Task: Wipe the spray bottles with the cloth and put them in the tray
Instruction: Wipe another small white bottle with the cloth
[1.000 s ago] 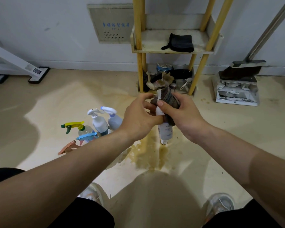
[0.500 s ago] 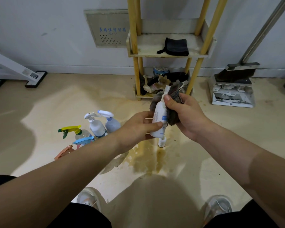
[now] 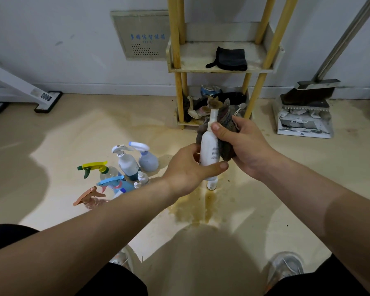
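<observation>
A slim white spray bottle (image 3: pixel 208 149) is held upright in the air above the floor. My left hand (image 3: pixel 188 169) grips its lower part, thumb across the front. My right hand (image 3: pixel 242 144) holds a grey-brown cloth (image 3: pixel 225 133) wrapped round the bottle's right side and neck, thumb pressing near the top. On the floor to the left stand several trigger spray bottles (image 3: pixel 126 165) with white, yellow, blue and orange heads. A small white bottle (image 3: pixel 212 184) stands on the floor just below my hands. I see no tray.
A yellow-legged shelf rack (image 3: pixel 220 67) stands against the wall with a black cloth (image 3: pixel 231 59) on its shelf and clutter below. A broom and dustpan (image 3: pixel 305 112) sit at the right. A brown wet stain (image 3: pixel 197 208) marks the floor. My shoes (image 3: pixel 284 268) show below.
The cloth has slid from covering the bottle's upper half to its right side, baring the white body. My left hand moved down to the bottle's base.
</observation>
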Motion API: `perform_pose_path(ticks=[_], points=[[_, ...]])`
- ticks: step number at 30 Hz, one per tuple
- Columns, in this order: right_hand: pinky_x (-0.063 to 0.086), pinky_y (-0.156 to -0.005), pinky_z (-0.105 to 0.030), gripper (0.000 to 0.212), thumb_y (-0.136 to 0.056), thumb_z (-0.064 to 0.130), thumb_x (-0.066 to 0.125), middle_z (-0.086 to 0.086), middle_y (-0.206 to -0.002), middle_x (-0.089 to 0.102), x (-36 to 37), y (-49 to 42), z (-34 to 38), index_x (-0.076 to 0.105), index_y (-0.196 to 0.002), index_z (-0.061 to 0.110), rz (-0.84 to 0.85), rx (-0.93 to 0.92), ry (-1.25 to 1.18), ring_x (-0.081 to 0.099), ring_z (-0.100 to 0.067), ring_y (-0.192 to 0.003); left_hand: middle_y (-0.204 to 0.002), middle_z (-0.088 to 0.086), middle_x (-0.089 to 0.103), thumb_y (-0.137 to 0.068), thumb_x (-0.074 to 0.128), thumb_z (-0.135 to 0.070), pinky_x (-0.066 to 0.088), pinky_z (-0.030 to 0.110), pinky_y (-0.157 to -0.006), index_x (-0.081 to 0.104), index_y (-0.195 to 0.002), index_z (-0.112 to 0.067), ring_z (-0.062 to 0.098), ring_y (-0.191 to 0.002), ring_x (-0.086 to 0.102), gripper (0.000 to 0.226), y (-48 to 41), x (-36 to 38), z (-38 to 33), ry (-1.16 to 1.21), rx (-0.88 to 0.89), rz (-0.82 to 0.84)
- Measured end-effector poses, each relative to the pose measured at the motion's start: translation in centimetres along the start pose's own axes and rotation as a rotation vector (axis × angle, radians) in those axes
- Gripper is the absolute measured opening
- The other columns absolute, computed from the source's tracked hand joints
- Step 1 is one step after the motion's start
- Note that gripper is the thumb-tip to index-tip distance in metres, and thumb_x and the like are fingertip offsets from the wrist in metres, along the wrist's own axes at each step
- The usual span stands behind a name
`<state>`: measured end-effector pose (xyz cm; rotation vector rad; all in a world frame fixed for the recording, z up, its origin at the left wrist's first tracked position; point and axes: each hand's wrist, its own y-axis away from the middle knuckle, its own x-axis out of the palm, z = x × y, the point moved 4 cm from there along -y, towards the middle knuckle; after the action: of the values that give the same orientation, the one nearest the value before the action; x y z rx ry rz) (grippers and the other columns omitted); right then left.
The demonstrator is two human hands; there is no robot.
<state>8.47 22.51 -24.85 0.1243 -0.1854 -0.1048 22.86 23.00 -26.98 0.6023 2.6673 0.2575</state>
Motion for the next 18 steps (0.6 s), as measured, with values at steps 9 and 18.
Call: perform_pose_path(ticks=[9,18], points=[[0.053,-0.099,-0.046,0.024,-0.099,0.028,0.057,-0.011,-0.106,0.074,0.0,0.1,0.4,0.069,-0.109,0.01,0.012,0.086,-0.118,0.069,-0.029,-0.104,-0.113,0.008,0.073,-0.103,0.054,-0.024,0.058,0.032,-0.082,0.063,-0.121,-0.01,0.019,-0.102,0.07,0.025,-0.2,-0.2,0.2,0.246,-0.021,0.232],[0.051,-0.093,-0.032,0.029,-0.102,0.001,0.043,-0.008,-0.113,0.074,-0.8,-0.3,0.9,0.069,-0.11,0.011,0.078,0.083,-0.009,0.067,-0.022,-0.112,-0.107,0.001,0.075,-0.104,0.052,-0.029,0.051,0.03,-0.079,0.066,-0.116,-0.018,0.011,-0.092,0.066,0.021,-0.6,-1.7,-0.2,0.043,0.021,0.225]])
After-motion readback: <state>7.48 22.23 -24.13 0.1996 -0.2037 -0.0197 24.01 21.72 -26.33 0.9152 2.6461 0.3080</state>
